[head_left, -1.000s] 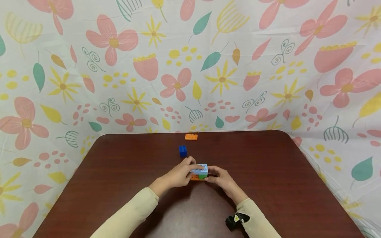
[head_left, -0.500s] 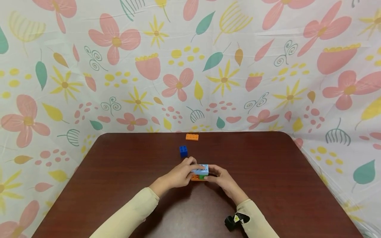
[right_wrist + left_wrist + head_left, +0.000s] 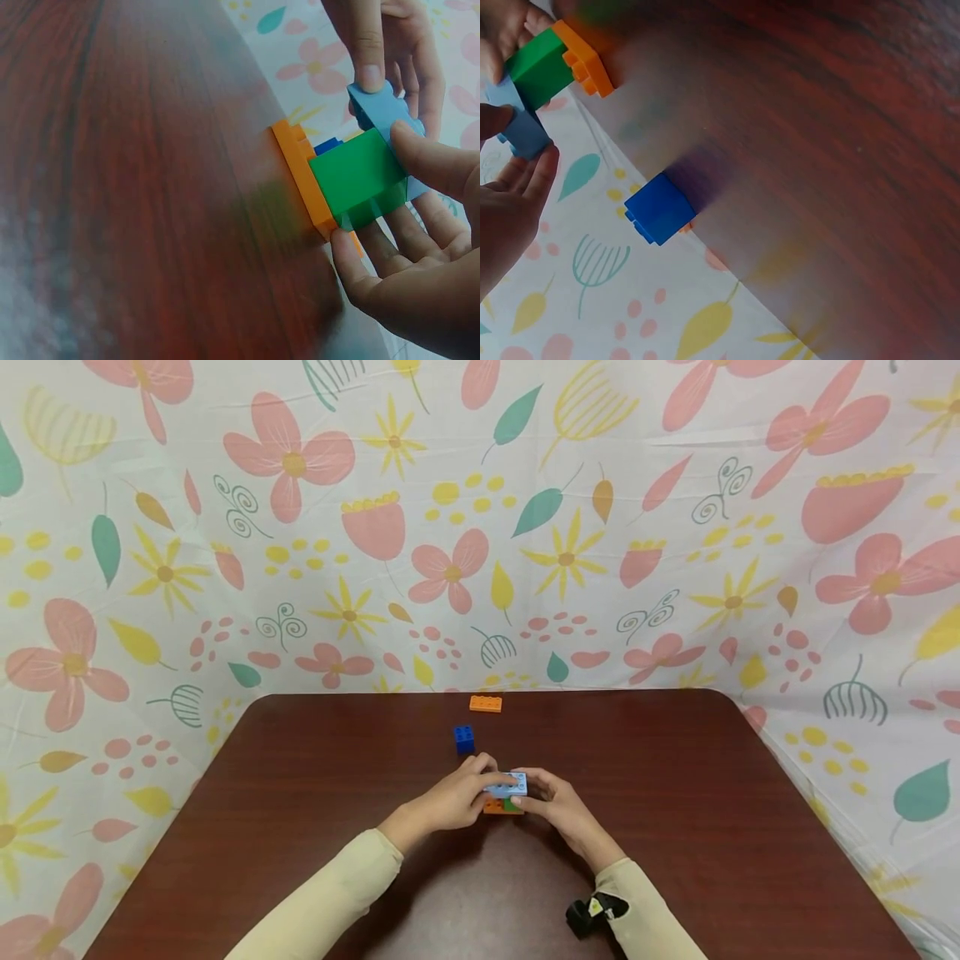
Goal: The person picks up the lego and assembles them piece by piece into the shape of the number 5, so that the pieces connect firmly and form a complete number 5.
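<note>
A small stack stands on the table between both hands: an orange base brick (image 3: 300, 180) below, a green brick (image 3: 356, 176) on its right-hand end, and a light blue flat brick (image 3: 386, 111) on top. The left hand (image 3: 452, 802) pinches the light blue brick at its left part, thumb in front and a finger lying over the studs. At the other end, the right hand (image 3: 561, 814) grips with its thumb on the light blue brick near the green one. Its other fingers curve behind the stack, touching the green and orange bricks. Part of the green brick is hidden in the head view.
A dark blue brick (image 3: 464, 740) sits just beyond the left hand. Farther back, close to the table's (image 3: 315, 727) far edge, lies an orange flat brick (image 3: 486, 704). A flowered cloth (image 3: 570, 610) hangs behind. A black device (image 3: 583, 917) is on the right wrist.
The right thumb has slid up from the green brick towards the light blue brick, and the right fingers have risen slightly. The left hand keeps its hold on the light blue brick.
</note>
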`<state>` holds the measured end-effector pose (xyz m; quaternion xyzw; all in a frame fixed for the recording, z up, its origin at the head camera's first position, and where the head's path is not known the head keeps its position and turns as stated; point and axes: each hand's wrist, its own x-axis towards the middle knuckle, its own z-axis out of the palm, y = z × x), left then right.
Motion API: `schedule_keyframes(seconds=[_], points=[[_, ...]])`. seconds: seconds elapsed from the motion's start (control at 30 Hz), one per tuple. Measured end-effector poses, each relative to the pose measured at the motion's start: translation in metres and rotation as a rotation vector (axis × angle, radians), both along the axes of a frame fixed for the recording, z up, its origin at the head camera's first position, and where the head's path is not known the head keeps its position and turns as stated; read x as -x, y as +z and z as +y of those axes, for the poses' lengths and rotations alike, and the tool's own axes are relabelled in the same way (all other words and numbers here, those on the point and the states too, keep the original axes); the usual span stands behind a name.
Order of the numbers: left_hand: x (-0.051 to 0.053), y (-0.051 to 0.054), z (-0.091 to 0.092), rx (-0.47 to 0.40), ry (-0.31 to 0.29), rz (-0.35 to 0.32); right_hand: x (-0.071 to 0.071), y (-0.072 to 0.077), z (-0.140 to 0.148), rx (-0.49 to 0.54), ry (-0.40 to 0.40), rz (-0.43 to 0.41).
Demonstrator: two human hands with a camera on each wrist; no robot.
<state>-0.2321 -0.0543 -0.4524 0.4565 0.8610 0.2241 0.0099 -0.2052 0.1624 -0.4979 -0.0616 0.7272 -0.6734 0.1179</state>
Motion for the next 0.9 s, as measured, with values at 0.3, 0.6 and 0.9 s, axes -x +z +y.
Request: schedule_keyframes(seconds=[0.3, 0.6, 0.9], points=[[0.003, 0.003, -0.003, -0.008, -0.036, -0.028, 0.001, -0.001, 0.001, 0.009, 0.006, -0.013], [0.013, -0.001, -0.006, -0.151, -0.016, -0.19, 0.002, 0.0, 0.001, 0.004, 0.002, 0.002], [0.024, -0.005, -0.006, -0.274, 0.067, -0.255, 0.002, 0.001, -0.001, -0.021, -0.037, 0.006]])
